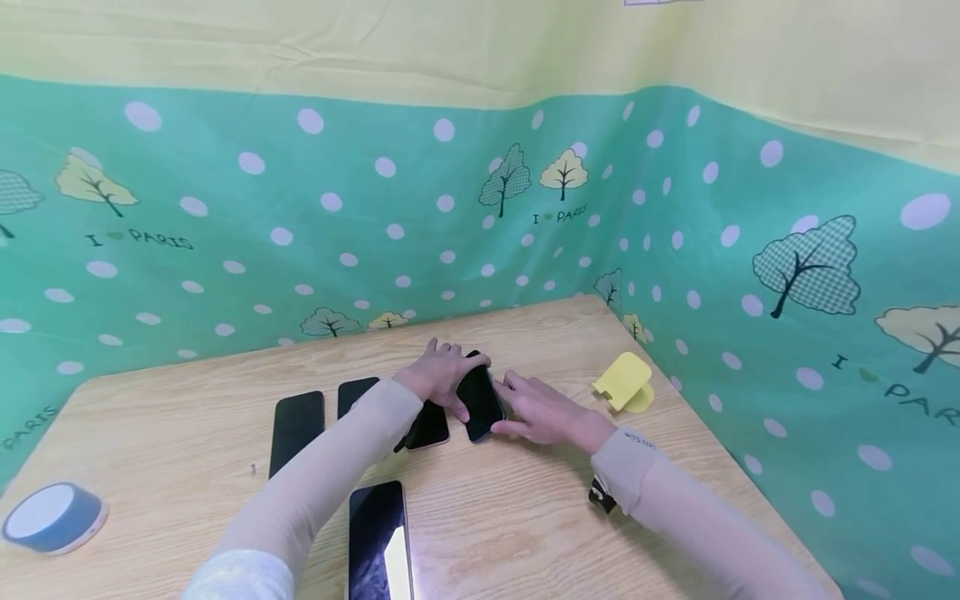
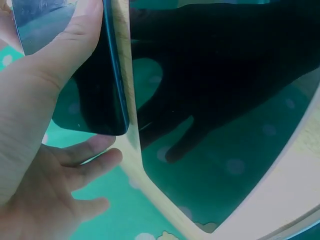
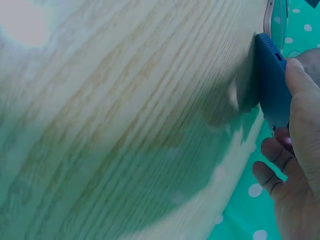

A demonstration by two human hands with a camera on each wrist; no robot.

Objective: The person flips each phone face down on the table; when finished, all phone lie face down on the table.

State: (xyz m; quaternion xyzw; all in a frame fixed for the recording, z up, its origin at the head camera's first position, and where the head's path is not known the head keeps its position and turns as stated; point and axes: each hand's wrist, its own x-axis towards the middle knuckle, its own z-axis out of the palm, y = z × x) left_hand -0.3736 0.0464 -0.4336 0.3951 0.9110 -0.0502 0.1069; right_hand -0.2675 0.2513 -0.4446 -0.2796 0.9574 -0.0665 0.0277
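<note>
Both hands are on one phone (image 1: 480, 404) toward the far edge of the tabletop (image 1: 517, 517), right of the middle. Left hand (image 1: 442, 375) has it between thumb and fingers, thumb over the screen side — right hand (image 1: 540, 408) pinches the other long edge, fingers partly curled. It's tilted, blue back showing in the right wrist view. More dark phones lie left of it, including a black phone (image 1: 297, 425), plus a yellow stand (image 1: 626, 379) by the right edge.
</note>
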